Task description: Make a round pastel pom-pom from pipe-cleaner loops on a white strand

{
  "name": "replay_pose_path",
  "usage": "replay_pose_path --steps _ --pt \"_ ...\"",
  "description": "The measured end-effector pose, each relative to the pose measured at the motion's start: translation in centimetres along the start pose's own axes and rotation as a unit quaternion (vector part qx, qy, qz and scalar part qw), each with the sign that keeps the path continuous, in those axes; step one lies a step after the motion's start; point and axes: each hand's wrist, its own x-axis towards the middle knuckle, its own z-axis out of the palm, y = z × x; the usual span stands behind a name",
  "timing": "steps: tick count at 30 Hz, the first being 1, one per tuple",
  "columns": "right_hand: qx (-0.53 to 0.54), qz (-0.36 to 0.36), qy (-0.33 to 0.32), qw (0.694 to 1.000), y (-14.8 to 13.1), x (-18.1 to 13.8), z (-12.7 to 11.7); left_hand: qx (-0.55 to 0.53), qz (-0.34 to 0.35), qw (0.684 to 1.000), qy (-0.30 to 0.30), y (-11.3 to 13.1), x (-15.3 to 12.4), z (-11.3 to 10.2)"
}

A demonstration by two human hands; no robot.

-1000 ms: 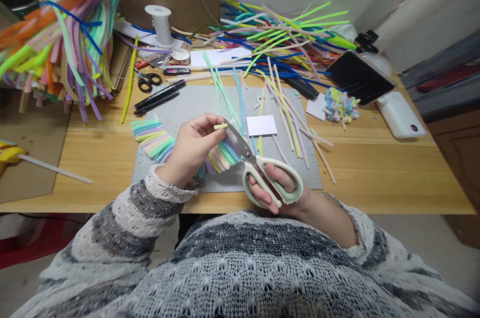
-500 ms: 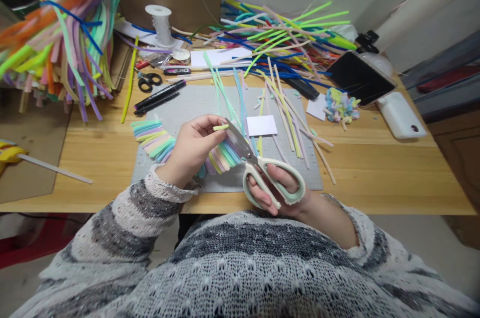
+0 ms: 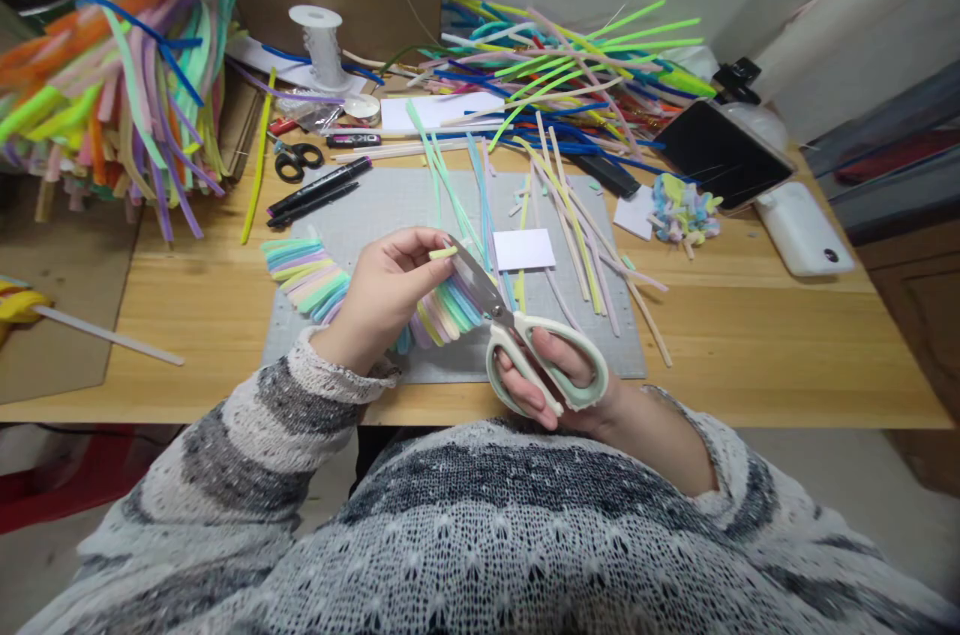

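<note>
Scissors (image 3: 501, 313) and a fuzzy yellow piece (image 3: 442, 254), each in a hand

I pinch the short, soft yellow piece between thumb and forefinger of my left hand (image 3: 390, 275), its end poking out past the fingertips, above the front half of the mat. My right hand (image 3: 592, 415) is wrapped round the scissors, fingers threaded through the pale, smooth plastic loops. The flat steel blades slant up to the left, their tips right by the yellow piece; I cannot tell whether they touch it.

Below and behind my left hand runs a striped row (image 3: 311, 280) of plush stems in mint, yellow, lilac and blue, packed side by side like a fringe. It lies over the flat grey mat (image 3: 390, 200), which sits on the grained wooden table (image 3: 765, 345).

To the right of the blades is a smooth white card (image 3: 523, 249), with thin, straight fuzzy stems (image 3: 577, 233) strewn beside it. Farther right, small pastel curls form a crinkled clump (image 3: 682, 208). Slick black markers (image 3: 319, 192) lie to the left, near a white spool (image 3: 322, 50).
</note>
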Motion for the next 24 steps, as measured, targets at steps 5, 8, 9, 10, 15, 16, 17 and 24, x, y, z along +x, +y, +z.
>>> replay_pose_path --steps 5,8,9,10,15,16,17,24 --pt "0.001 0.001 0.017 1.000 0.5 -0.2 -0.1 0.001 -0.003 1.000 -0.002 0.0 0.0 0.0" --pt "-0.002 -0.008 0.017 1.000 0.8 -0.2 -0.3 0.008 0.000 1.000 -0.003 0.1 0.0 0.1" --pt "-0.004 -0.013 0.019 1.000 0.9 -0.3 -0.4 0.009 0.001 1.000 -0.003 0.2 0.0 0.1" --pt "-0.008 -0.018 0.023 1.000 1.0 -0.3 -0.4 0.009 0.003 1.000 -0.004 0.2 0.0 0.1" --pt "-0.042 -0.026 0.053 0.997 0.8 -0.3 -0.2 0.004 0.014 1.000 -0.019 0.2 0.0 0.1" --pt "-0.049 -0.021 0.055 0.997 0.7 -0.3 -0.1 0.006 0.015 1.000 -0.020 0.1 0.0 0.1" --pt "-0.058 -0.014 0.052 0.997 0.6 -0.4 0.1 0.010 0.014 1.000 -0.020 0.1 0.0 0.1" --pt "-0.279 -0.134 0.262 0.914 -3.6 -1.9 -0.5 0.039 0.004 0.999 -0.012 -0.1 0.1 0.0"
